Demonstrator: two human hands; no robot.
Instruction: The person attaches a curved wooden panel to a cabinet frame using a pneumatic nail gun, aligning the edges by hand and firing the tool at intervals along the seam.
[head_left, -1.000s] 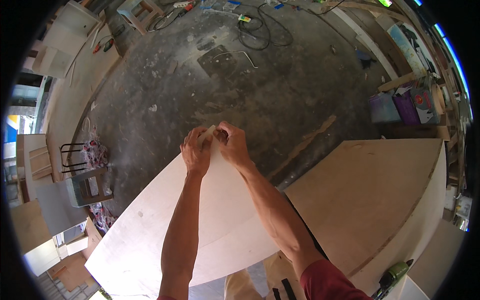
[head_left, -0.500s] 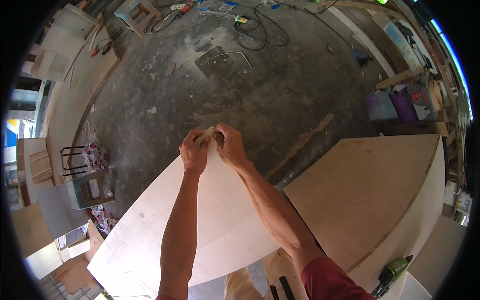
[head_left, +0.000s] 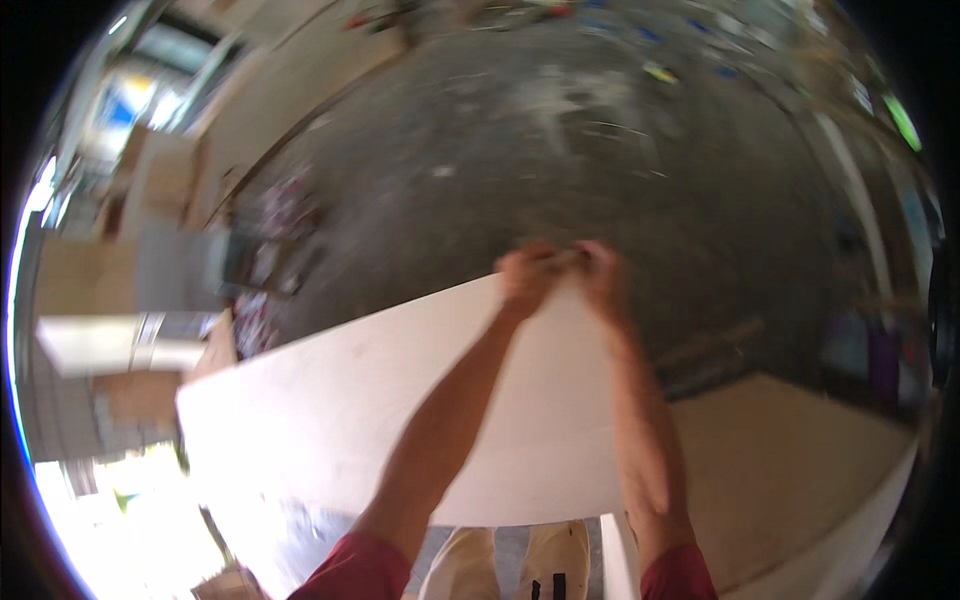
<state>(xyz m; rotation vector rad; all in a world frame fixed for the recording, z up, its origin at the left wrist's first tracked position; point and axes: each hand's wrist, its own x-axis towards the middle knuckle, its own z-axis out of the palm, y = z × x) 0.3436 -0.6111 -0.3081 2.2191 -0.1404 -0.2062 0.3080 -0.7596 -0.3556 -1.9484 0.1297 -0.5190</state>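
Note:
A broad pale wooden board (head_left: 340, 400) lies in front of me, its narrow end pointing away. At that far end my left hand (head_left: 528, 280) is closed, fingers curled at the tip of the board. Just to its right, my right hand (head_left: 604, 282) is also closed, with its fingers near the same tip. Between the two hands shows a small pale piece (head_left: 569, 260), too smeared by motion to name. Both forearms stretch out over the board.
A second, browner board (head_left: 780, 470) stands close on the right. Stacked panels and boards (head_left: 150, 270) crowd the left side. Beyond the board lies a grey concrete floor (head_left: 450, 200) with scattered cords and scraps at its far side. A purple container (head_left: 884, 362) sits at the far right.
My view has swung to the left, so the boards and hands appear shifted and turned in the picture. Both hands stay close together at the board's far tip.

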